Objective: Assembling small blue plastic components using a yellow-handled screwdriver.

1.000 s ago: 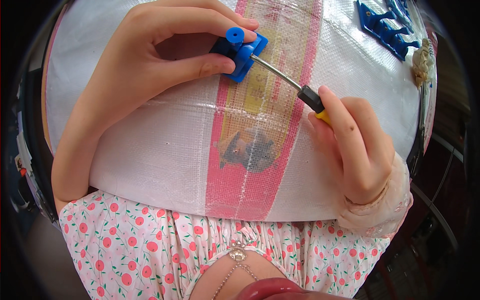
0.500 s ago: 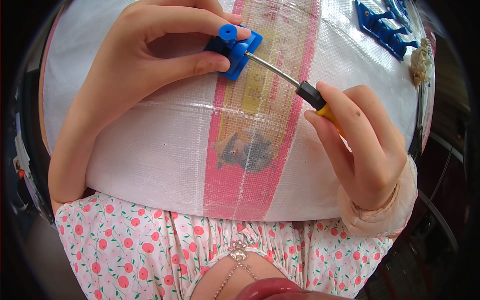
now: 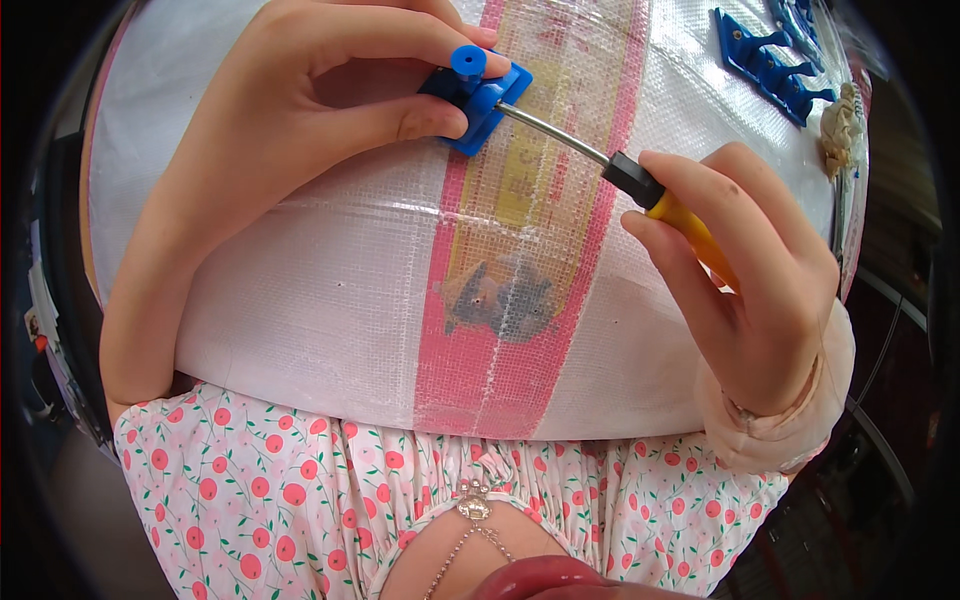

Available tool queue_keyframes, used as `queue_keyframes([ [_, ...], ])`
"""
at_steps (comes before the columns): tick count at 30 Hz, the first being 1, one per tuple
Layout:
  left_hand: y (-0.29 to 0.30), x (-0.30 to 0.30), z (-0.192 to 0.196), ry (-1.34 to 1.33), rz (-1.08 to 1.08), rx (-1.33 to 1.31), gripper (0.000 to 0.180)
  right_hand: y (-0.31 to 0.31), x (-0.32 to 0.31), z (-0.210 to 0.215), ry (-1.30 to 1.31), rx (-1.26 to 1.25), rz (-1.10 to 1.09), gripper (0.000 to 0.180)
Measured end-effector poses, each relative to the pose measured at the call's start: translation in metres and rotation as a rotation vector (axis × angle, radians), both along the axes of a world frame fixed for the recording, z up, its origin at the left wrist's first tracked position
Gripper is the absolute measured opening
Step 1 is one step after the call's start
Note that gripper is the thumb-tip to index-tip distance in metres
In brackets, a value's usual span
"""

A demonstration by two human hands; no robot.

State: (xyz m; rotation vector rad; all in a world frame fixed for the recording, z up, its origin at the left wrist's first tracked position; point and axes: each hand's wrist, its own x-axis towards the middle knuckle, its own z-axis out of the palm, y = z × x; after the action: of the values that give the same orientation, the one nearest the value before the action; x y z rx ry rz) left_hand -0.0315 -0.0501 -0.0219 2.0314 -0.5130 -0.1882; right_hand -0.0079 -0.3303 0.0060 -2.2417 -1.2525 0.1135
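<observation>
My left hand (image 3: 290, 110) pinches a small blue plastic part (image 3: 487, 104) between thumb and fingers. The part has a flat base and a round post with a hole in its end; my fingers hide some of it. My right hand (image 3: 760, 235) grips a screwdriver (image 3: 697, 238) by its yellow and black handle. The metal shaft slants up and left, and its tip meets the rounded side of the blue part. Whether a screw sits at the tip, I cannot tell.
A white woven plastic sheet (image 3: 310, 320) with a pink and yellow band covers the table. At the far right lie several blue plastic pieces with hook-like arms (image 3: 775, 65), beside a crumpled beige bundle (image 3: 840, 130). A dark patch (image 3: 505, 297) marks the band.
My right hand has shifted a little right, showing more of the yellow handle. The blue part and my left hand sit slightly further right in view; the tip still meets the part.
</observation>
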Motion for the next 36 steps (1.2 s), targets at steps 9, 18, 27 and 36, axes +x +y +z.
queue_keyframes([
  [9,-0.002,-0.003,0.005,-0.007,0.080,0.036,0.035,-0.002,-0.004,-0.001,0.233,-0.021,-0.056,0.041],
  [18,0.002,-0.004,0.001,-0.169,0.073,0.206,0.041,-0.007,0.015,-0.003,0.236,-0.022,0.040,0.042],
  [27,-0.001,-0.007,0.005,-0.202,0.086,0.282,0.039,-0.004,0.016,-0.006,0.117,-0.043,0.053,0.043],
  [36,0.000,-0.008,-0.008,-0.218,0.095,0.160,0.038,-0.009,0.023,-0.008,0.081,-0.030,0.034,0.046],
])
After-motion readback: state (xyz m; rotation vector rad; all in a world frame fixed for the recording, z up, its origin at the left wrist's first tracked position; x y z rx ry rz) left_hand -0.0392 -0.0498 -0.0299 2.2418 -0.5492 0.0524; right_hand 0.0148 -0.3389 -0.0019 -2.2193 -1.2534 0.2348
